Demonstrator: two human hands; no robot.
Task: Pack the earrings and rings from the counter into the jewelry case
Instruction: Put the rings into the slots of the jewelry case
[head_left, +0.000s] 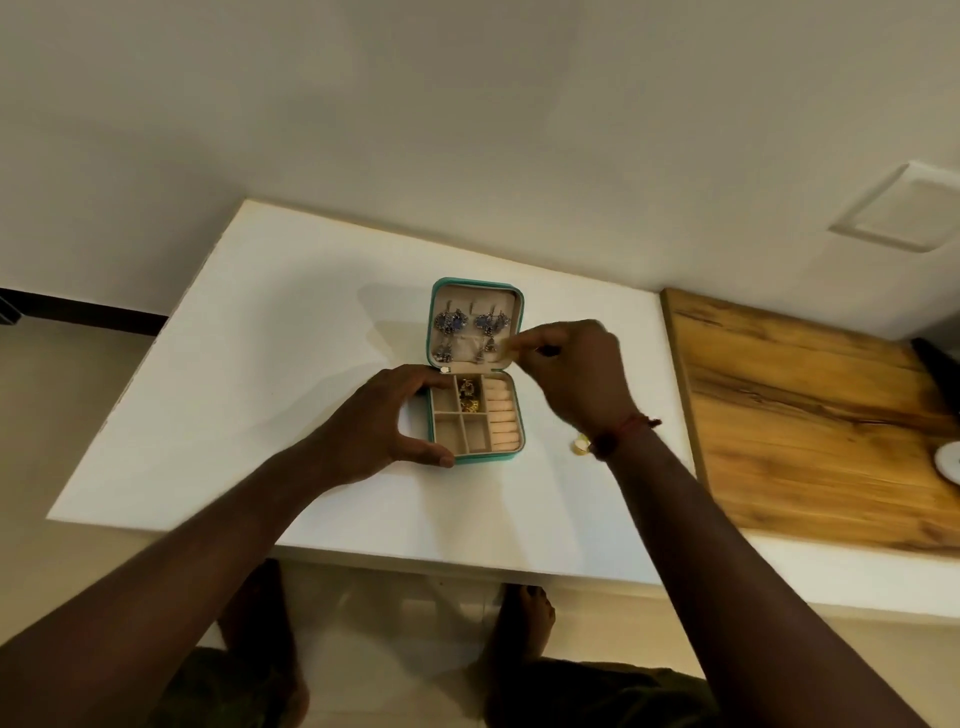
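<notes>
A small teal jewelry case (511, 456) lies open on the white counter (260, 389). Two silver-and-blue dangling earrings (451, 325) hang inside its raised lid. Gold jewelry (470, 397) sits in a top middle compartment of the base, beside the beige ring rolls (501, 415). My left hand (384, 421) grips the case's left side, thumb at the front corner. At the lid's lower right edge, my right hand (576, 374) pinches the beige pocket flap (506, 351). A gold ring (580, 446) lies on the counter by my right wrist.
A wooden board (805, 415) covers the counter to the right, with a white round object (948, 460) at its right edge and a dark object (935, 358) behind. The wall stands close behind the case. My bare feet show below the counter's front edge.
</notes>
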